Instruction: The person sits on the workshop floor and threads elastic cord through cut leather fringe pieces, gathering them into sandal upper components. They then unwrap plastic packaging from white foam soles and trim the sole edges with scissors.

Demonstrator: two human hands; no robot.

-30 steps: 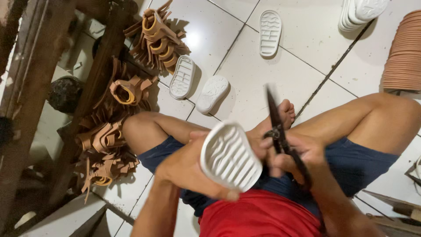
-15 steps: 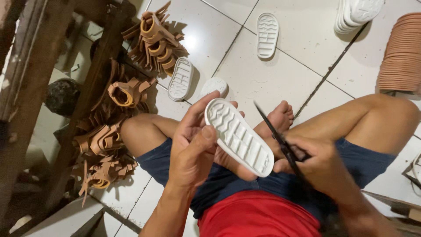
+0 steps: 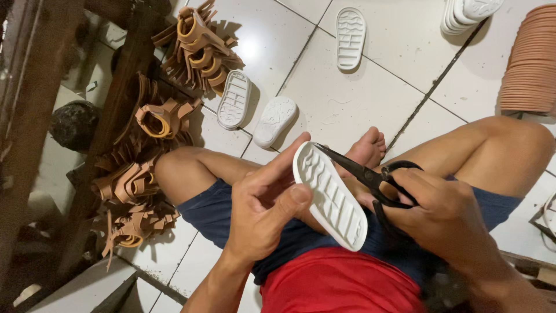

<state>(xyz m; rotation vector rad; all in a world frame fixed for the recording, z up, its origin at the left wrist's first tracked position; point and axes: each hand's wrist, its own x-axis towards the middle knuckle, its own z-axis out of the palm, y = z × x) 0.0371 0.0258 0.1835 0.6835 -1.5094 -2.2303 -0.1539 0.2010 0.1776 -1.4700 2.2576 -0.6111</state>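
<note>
Hands: left hand grips white sole; right hand clamped on black scissors.

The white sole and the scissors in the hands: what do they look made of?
White sole: likely moulded rubber or foam, matte, with ridged tread and no glare. Scissors: dark blades that look like metal, black loop handles, plastic or coated; the look leaves that open.

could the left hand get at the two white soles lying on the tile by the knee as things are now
Probably not right away. The left hand is gripping a white sole that the right hand meets with black scissors. The two loose soles lie uncovered on the tile, beyond the bent left leg.
</note>
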